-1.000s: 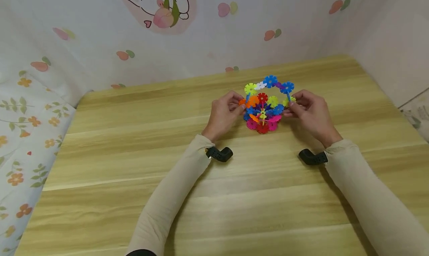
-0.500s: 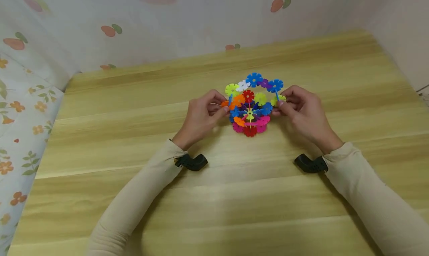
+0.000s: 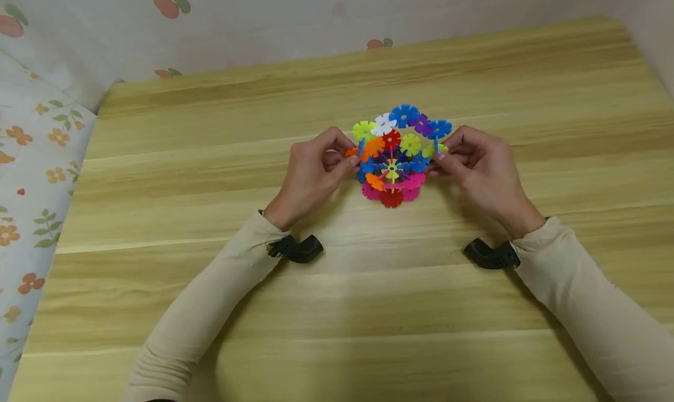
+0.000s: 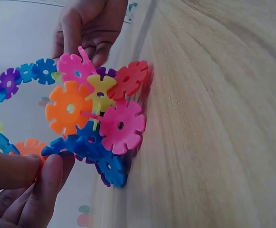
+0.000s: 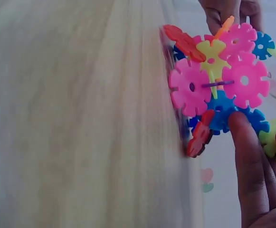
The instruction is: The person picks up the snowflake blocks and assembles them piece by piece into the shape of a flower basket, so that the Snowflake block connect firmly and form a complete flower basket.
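Observation:
A basket-like construction of colourful plastic snowflake discs, with a red disc at its front bottom, stands on the table between both hands. An arch of blue, purple, white and yellow-green discs curves over its top. My left hand pinches an orange disc at the left side between thumb and fingers. On the opposite side, my right hand holds a yellow-green disc near the arch's lower end. In the right wrist view, one right fingertip touches a blue disc. Pink discs ring the lower part.
The wood-grain table extends around the hands. Behind it hangs a white curtain with fruit prints, and a floral cloth borders the left. Black wrist-worn pieces jut inward from both sleeves.
The head view has tilted downward, so the table's back edge sits higher. Construction and left hand appear farther left in view. Both hands keep hold of the sides.

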Tool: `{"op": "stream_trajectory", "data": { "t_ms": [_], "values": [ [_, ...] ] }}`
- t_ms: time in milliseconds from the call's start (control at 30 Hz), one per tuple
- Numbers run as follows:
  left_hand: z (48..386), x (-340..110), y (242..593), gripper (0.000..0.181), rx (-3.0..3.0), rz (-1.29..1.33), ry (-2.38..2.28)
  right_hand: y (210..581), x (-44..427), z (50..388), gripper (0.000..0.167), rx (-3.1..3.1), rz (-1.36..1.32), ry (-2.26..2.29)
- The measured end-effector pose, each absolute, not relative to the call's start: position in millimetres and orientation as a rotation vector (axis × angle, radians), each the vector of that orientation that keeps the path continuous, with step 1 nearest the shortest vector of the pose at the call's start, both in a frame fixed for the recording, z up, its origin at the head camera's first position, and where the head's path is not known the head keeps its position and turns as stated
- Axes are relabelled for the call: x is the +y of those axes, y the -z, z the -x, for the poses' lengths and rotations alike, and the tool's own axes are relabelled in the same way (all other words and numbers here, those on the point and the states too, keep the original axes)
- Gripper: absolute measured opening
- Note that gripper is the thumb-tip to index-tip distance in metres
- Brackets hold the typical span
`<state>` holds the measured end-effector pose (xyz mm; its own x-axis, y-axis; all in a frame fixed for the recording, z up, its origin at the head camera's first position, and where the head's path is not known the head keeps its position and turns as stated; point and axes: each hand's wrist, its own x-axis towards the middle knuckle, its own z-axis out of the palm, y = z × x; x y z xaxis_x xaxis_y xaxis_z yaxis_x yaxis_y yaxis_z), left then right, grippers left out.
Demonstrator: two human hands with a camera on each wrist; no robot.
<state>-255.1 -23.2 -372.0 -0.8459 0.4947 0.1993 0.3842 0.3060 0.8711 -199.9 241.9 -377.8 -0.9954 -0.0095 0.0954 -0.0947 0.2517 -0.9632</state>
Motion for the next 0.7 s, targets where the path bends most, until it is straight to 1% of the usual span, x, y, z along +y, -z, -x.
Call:
{"op": "stream_trajectory", "data": {
  "t_ms": [200, 367, 467, 600, 700],
  "values": [
    [255.3, -21.1, 369.9, 0.014, 2.421, -0.758, -1.604, 375.7, 243.8, 203.7, 0.005, -2.508, -0.084, -1.859],
    [255.5, -19.8, 373.1, 0.012, 2.375, -0.666, -1.657, 378.3, 243.8, 206.1, 0.009, -2.593, -0.053, -1.828],
    [256.6, -19.1, 375.1, 0.012, 2.35, -0.65, -1.681, 377.7, 244.9, 206.4, 0.009, -2.666, -0.044, -1.697],
    [257.0, -19.8, 374.8, 0.018, 2.378, -0.627, -1.621, 373.6, 247.6, 205.6, 0.006, -2.754, -0.102, -1.477],
    [251.8, -21.0, 371.4, 0.024, 2.551, -0.623, -1.529, 370.5, 248.2, 204.8, 0.005, -2.767, -0.175, -1.395]
  ]
}}
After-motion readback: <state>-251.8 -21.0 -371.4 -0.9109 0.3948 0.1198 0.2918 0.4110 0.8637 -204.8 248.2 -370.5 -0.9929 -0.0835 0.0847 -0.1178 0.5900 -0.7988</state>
